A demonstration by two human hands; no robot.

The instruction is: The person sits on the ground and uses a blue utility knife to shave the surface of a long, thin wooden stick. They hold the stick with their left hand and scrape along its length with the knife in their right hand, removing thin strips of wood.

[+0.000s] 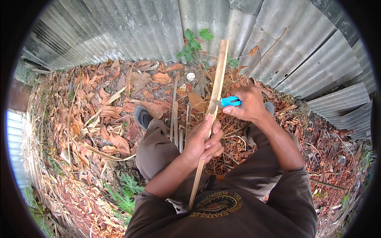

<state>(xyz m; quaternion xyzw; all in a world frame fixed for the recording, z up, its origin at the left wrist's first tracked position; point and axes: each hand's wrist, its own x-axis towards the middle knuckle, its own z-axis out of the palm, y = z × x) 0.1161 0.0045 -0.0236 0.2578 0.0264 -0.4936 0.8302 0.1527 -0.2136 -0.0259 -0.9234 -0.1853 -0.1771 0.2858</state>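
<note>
A long split strip of bamboo (219, 73) runs from my lap up and away from me, tilted slightly to the right at its far end. My left hand (204, 139) is wrapped round it below its middle. Closed round a bright blue utility knife (231, 101), my right hand (249, 104) is just right of the strip. The knife's front end meets the strip's right edge near a darker joint, a little beyond my left fingers. Its blade is too small to make out clearly.
Corrugated metal sheets (119, 33) form a fence ahead. Dry brown leaves (119, 142) cover the ground. More narrow strips (175, 115) lie between my feet. Green plants grow by the fence (193, 44) and at my left (126, 194). A thin stick (327, 184) lies at right.
</note>
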